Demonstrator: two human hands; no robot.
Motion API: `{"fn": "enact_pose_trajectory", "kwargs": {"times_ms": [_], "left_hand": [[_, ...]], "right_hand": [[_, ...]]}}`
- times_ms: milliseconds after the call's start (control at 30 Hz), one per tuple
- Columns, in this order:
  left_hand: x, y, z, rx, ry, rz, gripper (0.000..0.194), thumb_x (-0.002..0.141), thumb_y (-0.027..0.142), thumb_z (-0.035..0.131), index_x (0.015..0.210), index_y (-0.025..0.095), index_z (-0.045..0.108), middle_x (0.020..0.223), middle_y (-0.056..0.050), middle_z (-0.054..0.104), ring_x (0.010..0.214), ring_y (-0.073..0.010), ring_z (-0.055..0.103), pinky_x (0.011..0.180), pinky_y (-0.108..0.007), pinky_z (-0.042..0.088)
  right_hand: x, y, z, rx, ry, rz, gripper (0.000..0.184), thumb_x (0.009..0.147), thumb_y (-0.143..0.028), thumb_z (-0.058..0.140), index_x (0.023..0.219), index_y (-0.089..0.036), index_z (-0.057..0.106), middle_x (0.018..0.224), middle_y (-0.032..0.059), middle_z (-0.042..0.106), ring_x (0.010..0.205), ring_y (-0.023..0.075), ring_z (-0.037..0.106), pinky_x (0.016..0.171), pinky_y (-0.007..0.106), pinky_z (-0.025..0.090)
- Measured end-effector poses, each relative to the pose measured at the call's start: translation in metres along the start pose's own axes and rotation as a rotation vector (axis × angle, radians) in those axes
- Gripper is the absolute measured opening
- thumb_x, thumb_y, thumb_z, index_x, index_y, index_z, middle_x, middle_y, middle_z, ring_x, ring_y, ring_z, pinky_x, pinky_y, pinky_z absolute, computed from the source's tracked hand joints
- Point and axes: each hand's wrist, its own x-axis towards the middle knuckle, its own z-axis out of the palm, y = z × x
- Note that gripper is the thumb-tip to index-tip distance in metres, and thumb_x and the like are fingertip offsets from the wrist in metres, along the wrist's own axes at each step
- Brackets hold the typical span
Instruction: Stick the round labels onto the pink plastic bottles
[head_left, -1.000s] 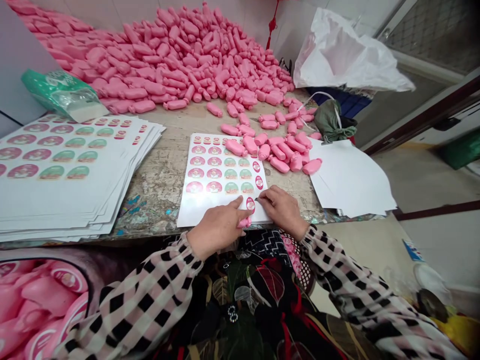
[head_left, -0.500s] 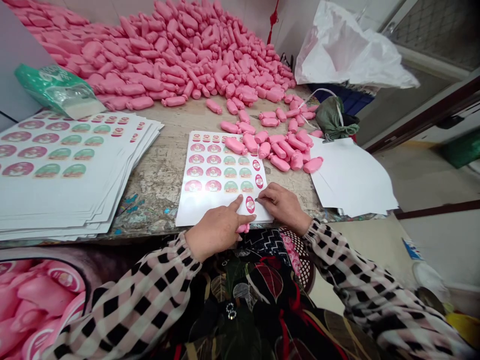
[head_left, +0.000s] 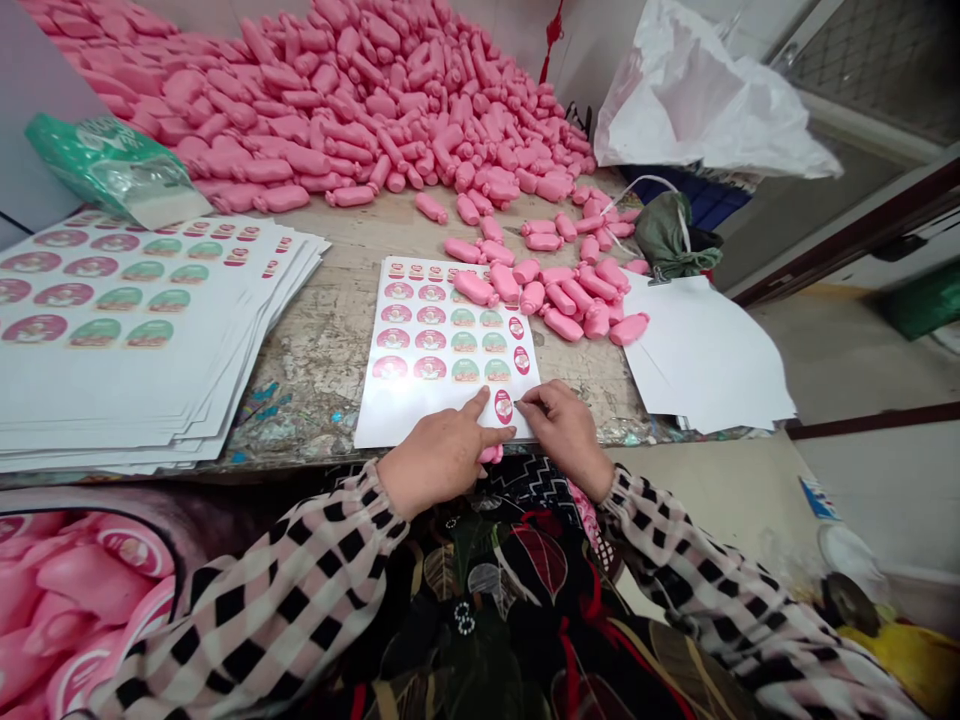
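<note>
A white sticker sheet (head_left: 409, 405) with rows of pink and green labels lies at the table's front edge. My left hand (head_left: 439, 455) rests on its lower part, index finger and thumb stretched out beside an oval pink sticker (head_left: 503, 406). Its other fingers are curled round a small pink bottle (head_left: 491, 454), mostly hidden below the hand. My right hand (head_left: 566, 430) is closed in a pinch at the sticker's right edge. A thin dark tip pokes out between those fingers; what kind of tool it is I cannot make out.
Loose pink bottles (head_left: 577, 295) lie partly over the sheet's upper right corner, before a large heap (head_left: 360, 100). More sticker sheets (head_left: 112, 400) are stacked left, under a green plastic packet (head_left: 112, 170). White papers (head_left: 709, 350) lie right. Labelled pink bottles (head_left: 82, 590) fill a container at lower left.
The view has shifted slightly. Both hands stay at the oval sticker in almost the same pose, with the dark tip still against its right edge.
</note>
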Motion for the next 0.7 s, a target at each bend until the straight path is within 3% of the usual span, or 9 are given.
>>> {"fn": "enact_pose_trajectory", "kwargs": {"times_ms": [300,700], "left_hand": [[0.008,0.003,-0.012,0.064,-0.108,0.019,0.056,0.074,0.030,0.059,0.128,0.039,0.047,0.152,-0.006,0.008,0.081,-0.0200,0.058,0.071,-0.035,0.045],[0.007,-0.001,0.004,0.135,0.020,0.053,0.057,0.079,0.033,0.052,0.133,0.043,0.038,0.152,-0.008,0.011,0.077,-0.0209,0.058,0.064,-0.034,0.040]], "right_hand": [[0.007,-0.014,0.000,-0.117,-0.012,0.177,0.021,0.077,-0.043,0.058,0.075,-0.023,0.063,0.080,-0.0003,0.061,0.070,0.0143,0.053,0.057,0.026,0.031],[-0.002,-0.027,-0.002,-0.339,0.105,-0.018,0.021,0.083,-0.037,0.052,0.072,-0.022,0.060,0.078,0.0012,0.057,0.069,0.0136,0.052,0.055,0.027,0.026]]}}
